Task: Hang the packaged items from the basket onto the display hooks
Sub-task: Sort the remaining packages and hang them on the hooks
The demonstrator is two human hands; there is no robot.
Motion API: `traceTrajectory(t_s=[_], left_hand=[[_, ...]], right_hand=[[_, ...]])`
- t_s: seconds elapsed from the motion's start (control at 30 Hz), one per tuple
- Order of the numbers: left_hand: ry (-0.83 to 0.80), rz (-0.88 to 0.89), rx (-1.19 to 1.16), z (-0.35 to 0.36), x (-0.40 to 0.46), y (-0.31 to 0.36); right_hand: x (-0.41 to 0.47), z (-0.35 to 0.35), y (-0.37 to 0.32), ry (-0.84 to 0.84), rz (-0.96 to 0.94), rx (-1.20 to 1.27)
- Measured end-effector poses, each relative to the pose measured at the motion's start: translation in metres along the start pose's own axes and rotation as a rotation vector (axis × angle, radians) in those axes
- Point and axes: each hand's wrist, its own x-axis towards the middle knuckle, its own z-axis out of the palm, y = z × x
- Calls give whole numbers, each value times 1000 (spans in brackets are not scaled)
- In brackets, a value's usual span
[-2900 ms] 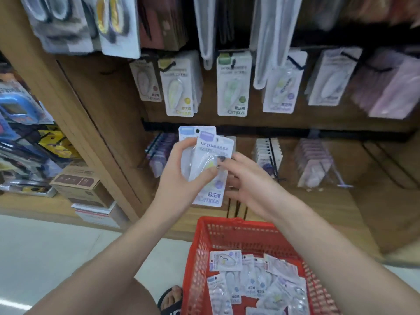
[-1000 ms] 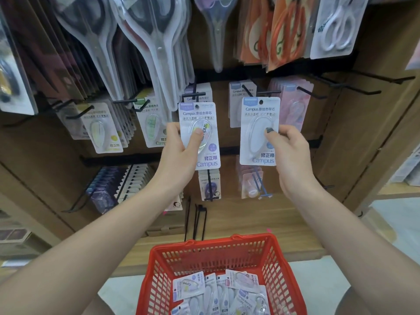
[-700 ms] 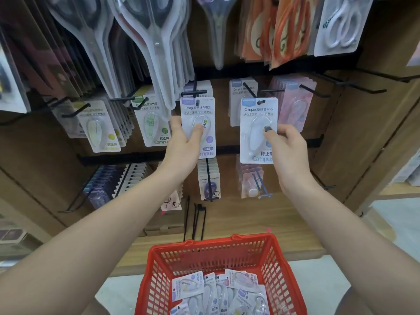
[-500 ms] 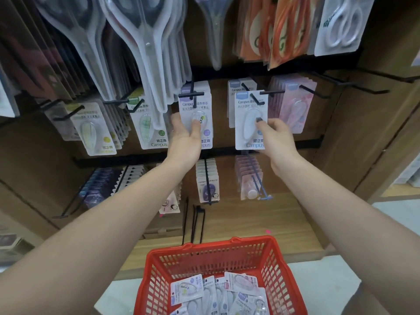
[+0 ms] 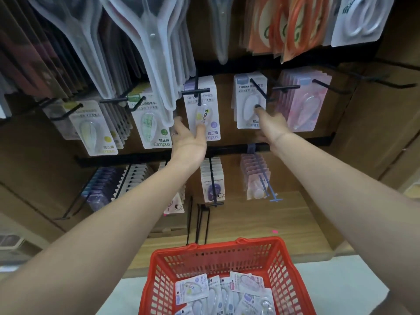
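Left hand [image 5: 189, 142] pinches purple pack [image 5: 202, 110], right hand [image 5: 270, 126] presses blue pack [image 5: 248, 103], both on hooks [image 5: 196, 92]. Many packs left in basket [image 5: 159, 280].

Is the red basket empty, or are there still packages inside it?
Not empty: the red basket holds several white packages lying flat.
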Motion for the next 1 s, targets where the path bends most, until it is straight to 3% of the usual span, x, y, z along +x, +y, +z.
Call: traceTrajectory(t_s=[0.13,0.33,0.47,0.53,0.63,0.73,0.87,1.0], left_hand=[[-65,62,54,-10,-36,-25],[-191,282,209,-11,-119,-92],[-384,309,313,-3,-165,-155],[-534,267,437,7,-180,-199],[-832,75,702,24,-197,-277],[-1082,-105,930,37,-214,-341],[-1147,-241,968,55,-223,-393],[-1094,-306,933,70,-225,-429]], right_hand=[[-41,0,21,85,-74,-87],[-143,0,101,176,-302,-14],[-189,4,191,143,-224,-73],[-201,3,243,-6,-99,-229],[-209,1,322,-463,194,-564],[-215,3,387,-836,322,-867],[-225,4,448,-1005,402,-1042],[-236,11,485,-1159,222,-1289]])
